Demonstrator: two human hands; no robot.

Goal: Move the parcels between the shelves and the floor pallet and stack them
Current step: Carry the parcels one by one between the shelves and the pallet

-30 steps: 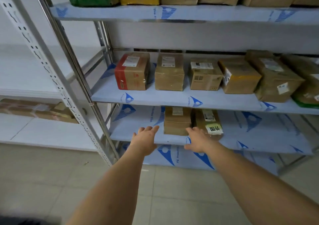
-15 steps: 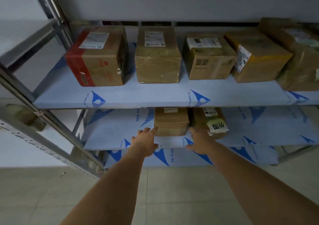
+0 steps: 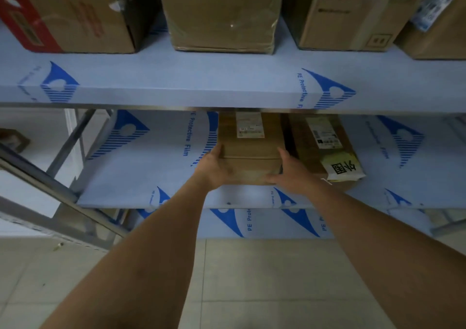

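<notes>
Two shelves take up most of the view, both covered in pale blue film with dark blue marks. On the upper shelf (image 3: 191,81) stands a row of cardboard boxes, cut off at the top edge: a box with a red side (image 3: 63,13) at the left, a box wrapped in clear tape (image 3: 222,13) in the middle, and a plain printed box (image 3: 345,11) to the right. The lower shelf (image 3: 141,167) holds two parcels side by side near its front edge. The right one is a brown parcel (image 3: 320,147) with a pale slip bearing black characters at its near corner. The left one is a tan parcel (image 3: 252,149) with a white label on top. The left hand (image 3: 214,170) grips its left near corner, fingers curled around the side, and the right hand (image 3: 290,172) grips its right near corner, thumb along the front. Beneath lies a tiled floor (image 3: 264,283).
</notes>
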